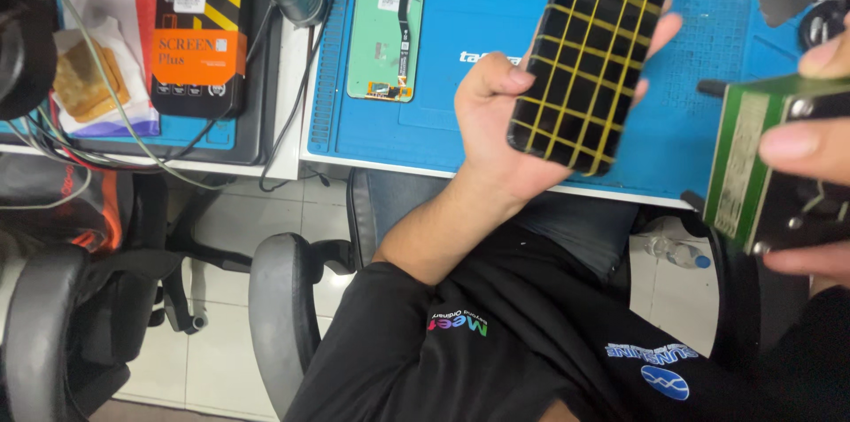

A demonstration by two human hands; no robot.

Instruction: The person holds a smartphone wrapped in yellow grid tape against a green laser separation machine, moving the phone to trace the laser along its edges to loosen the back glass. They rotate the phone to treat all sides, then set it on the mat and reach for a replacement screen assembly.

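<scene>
Over the ribbed blue rubber work mat [460, 23], with free room above its near edge, my left hand [496, 121] grips a glossy black phone [589, 54] crossed by yellow bands, while my right hand [810, 156] clasps a boxy green-and-black metal tool [761, 165] at the frame's edge.

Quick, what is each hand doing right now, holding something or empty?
Left hand: closed around a black flat phone wrapped in a grid of yellow bands, held above the blue mat.
Right hand: gripping a green-and-black boxy device.
</scene>
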